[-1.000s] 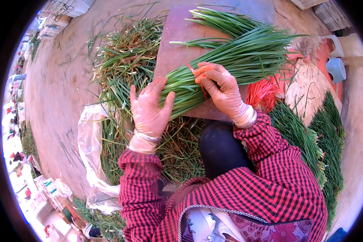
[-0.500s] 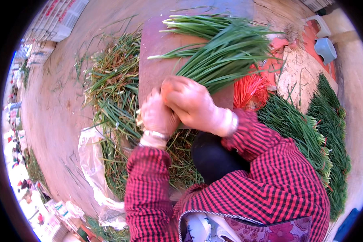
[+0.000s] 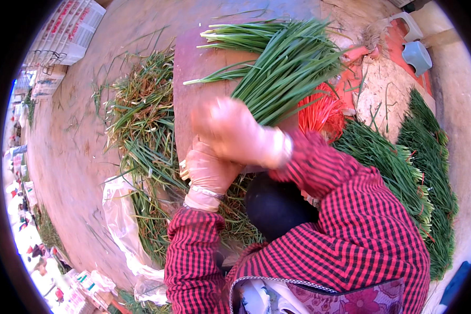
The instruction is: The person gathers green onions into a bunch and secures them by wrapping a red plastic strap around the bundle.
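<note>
My left hand (image 3: 210, 166) is closed round the lower end of a bunch of green chives (image 3: 285, 78). Pale stem ends (image 3: 183, 170) poke out beside its fingers. Over it, touching, lies my right hand (image 3: 230, 131), its fingers curled and smeared by motion; what they hold is hidden. The leaves fan out beyond my hands to the upper right, over a reddish-brown board (image 3: 193, 97). Farther up the board lies a smaller group of chives (image 3: 235, 35), and a few thin stalks (image 3: 214, 76) lie apart below it.
A heap of loose, partly brown trimmings (image 3: 141, 110) lies left of the board, above a clear plastic bag (image 3: 121, 209). To the right are red plastic strips (image 3: 322, 112) and stacked chive bundles (image 3: 384, 162). A pale blue stool (image 3: 417, 56) stands at the far right.
My right hand has shifted slightly left, more on top of the left hand. My left hand has moved a little down. The view has shifted slightly.
</note>
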{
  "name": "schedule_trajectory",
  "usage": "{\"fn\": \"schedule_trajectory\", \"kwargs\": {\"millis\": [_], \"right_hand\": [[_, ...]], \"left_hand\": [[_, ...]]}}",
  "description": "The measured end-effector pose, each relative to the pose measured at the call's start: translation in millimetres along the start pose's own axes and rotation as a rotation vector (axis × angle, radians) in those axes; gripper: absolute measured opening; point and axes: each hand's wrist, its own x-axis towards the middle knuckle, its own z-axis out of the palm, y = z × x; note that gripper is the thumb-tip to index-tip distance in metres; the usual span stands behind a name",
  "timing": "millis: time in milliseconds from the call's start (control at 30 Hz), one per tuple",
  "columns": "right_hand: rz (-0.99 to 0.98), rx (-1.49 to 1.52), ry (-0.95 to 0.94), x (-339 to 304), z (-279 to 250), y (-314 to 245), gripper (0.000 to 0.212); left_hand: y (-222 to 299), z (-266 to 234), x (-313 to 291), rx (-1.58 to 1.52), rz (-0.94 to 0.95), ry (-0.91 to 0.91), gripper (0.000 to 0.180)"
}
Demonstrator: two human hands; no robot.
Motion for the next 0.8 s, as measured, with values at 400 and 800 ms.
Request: {"fn": "schedule_trajectory", "kwargs": {"millis": [400,800], "right_hand": [[1.088,1.233,-0.487,-98.4,-17.6,20.9,0.034],[0.578,1.192,-0.119,-74.7,-53.6,-30.6,0.097]], "left_hand": [[-61.2,-45.4,40.6,-0.993,-0.302,-0.353,0.088],[5.9,-79.2,-2.3,-1.311,0.05,0.316,0.093]]}}
